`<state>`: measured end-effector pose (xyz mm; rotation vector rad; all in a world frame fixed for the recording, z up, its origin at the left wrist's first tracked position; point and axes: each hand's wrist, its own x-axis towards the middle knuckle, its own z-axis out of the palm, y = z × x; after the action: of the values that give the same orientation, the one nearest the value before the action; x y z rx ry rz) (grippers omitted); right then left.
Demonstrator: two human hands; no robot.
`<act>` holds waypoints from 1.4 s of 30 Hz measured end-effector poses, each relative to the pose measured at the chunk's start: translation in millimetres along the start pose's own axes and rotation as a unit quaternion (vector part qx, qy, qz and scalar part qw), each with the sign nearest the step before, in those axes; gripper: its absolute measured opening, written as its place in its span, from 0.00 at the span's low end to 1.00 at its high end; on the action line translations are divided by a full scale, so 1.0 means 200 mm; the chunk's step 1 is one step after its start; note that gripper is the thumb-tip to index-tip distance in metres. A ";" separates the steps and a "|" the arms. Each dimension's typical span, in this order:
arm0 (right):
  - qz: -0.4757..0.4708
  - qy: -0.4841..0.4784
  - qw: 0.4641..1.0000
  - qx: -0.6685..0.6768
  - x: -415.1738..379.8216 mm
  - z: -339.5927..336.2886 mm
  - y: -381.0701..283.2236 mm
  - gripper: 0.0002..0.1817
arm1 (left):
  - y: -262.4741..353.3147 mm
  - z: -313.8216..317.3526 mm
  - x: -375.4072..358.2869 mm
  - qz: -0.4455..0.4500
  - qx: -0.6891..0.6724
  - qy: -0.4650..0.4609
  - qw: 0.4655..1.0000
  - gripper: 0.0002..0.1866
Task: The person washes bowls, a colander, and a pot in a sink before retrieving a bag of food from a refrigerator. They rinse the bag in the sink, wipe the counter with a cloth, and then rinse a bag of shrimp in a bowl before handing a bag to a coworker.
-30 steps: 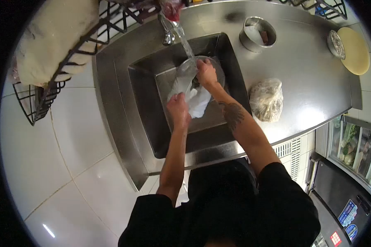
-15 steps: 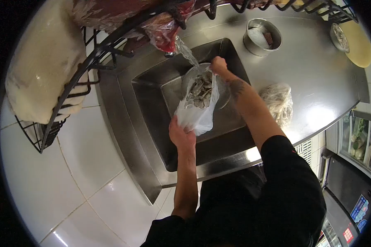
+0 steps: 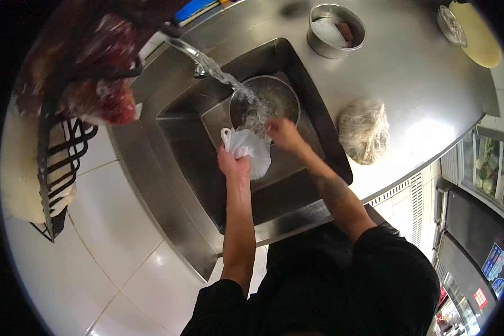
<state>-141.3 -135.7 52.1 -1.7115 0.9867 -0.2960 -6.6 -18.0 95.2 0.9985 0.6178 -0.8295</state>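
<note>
My left hand [image 3: 233, 163] is wrapped around the gathered side of a thin white plastic bag [image 3: 257, 159], with one handle loop sticking up beside the fingers. My right hand [image 3: 285, 135] pinches the bag's rim on the other side. Just beyond the bag, a round metal bowl [image 3: 292, 96] rests in the steel sink [image 3: 190, 144]. From the faucet [image 3: 186, 49], a stream of water [image 3: 229, 81] pours toward the bowl and the bag's mouth. What the bag holds is hidden from this angle.
On the steel counter stand a metal pot [image 3: 319, 47] with white and brown items, a plastic-wrapped bundle [image 3: 364, 131], a small bowl [image 3: 452, 25] and a pale yellow round board [image 3: 481, 42]. A black wire rack [image 3: 59, 168] with plastic-wrapped meat [image 3: 106, 84] overhangs the left side.
The bag has tipped and bunched up, and the grey shrimp seen in it before are out of sight. My right hand has come down toward me. The view has shifted, showing more bowl and faucet.
</note>
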 end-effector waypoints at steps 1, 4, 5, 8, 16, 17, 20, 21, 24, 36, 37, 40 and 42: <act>0.015 -0.059 0.998 -0.001 -0.15 0.00 -0.05 0.19 | -0.01 -0.04 0.03 -0.001 0.005 0.001 1.000 0.19; 0.068 -0.023 0.997 -0.041 -0.46 0.18 -0.03 0.30 | -0.05 -0.12 0.08 -0.016 0.006 0.009 1.000 0.19; 0.113 -0.017 0.993 -0.040 -0.53 0.25 0.00 0.34 | -0.08 -0.16 0.10 -0.030 -0.013 0.007 0.999 0.18; 0.175 -0.011 0.984 -0.016 -0.65 0.35 0.03 0.39 | -0.12 -0.25 0.18 -0.060 -0.035 0.001 0.998 0.18; 0.214 -0.013 0.970 -0.117 -0.55 0.33 -0.03 0.27 | -0.29 -0.34 0.13 0.052 0.272 -0.124 0.953 0.16; 0.173 -0.018 0.973 -0.149 -0.52 0.33 0.02 0.21 | -0.30 -0.29 0.10 0.039 0.267 -0.070 0.960 0.16; 0.087 -0.004 0.977 -0.196 -0.46 0.29 0.06 0.12 | -0.22 -0.19 0.04 0.132 0.451 -0.090 0.878 0.16; 0.047 0.013 0.977 -0.209 -0.45 0.27 0.04 0.09 | -0.17 -0.19 0.03 0.228 0.619 -0.153 0.736 0.16; -0.051 -0.033 0.977 -0.204 -0.31 0.12 -0.08 0.09 | -0.06 -0.05 0.42 -0.148 -0.170 -0.160 0.961 0.09; -0.098 -0.067 0.983 -0.141 0.08 0.02 -0.34 0.12 | -0.08 -0.09 -0.17 0.308 0.472 -0.309 0.766 0.22; -0.100 -0.070 0.982 -0.145 0.09 0.03 -0.34 0.12 | -0.11 -0.08 -0.17 0.310 0.468 -0.307 0.769 0.22; -0.076 -0.018 0.995 -0.066 0.16 0.09 -0.37 0.19 | -0.16 -0.13 -0.03 0.527 0.558 -0.084 0.636 0.19; -0.066 -0.012 0.994 -0.080 0.20 0.11 -0.38 0.19 | -0.22 -0.16 0.21 0.427 0.659 -0.085 0.613 0.13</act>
<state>-66.5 -145.1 100.7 -1.9271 0.9005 -0.2869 -23.0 -14.6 28.1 2.2439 -0.8721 -0.3544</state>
